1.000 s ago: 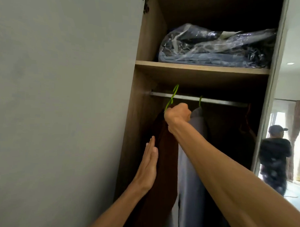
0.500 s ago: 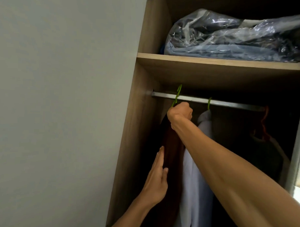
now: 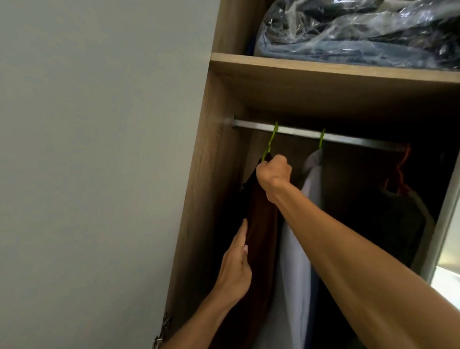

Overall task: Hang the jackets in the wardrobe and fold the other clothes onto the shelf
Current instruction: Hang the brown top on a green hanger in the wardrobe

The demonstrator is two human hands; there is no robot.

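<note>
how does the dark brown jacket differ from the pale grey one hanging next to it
The dark brown fabric jacket is far darker than the pale grey fabric jacket. The right hand grips the brown one's top and the left hand touches its side; no hand holds the pale one. The brown one hangs further left. Both hang by green hooks on the metal rail.

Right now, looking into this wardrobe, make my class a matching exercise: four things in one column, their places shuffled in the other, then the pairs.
1 brown jacket
2 pale garment
3 plastic-wrapped bundle
4 orange hanger

A on the shelf
B far right of the rail
C leftmost, gripped by the right hand
D middle of the rail

Pairs: 1-C, 2-D, 3-A, 4-B
</note>
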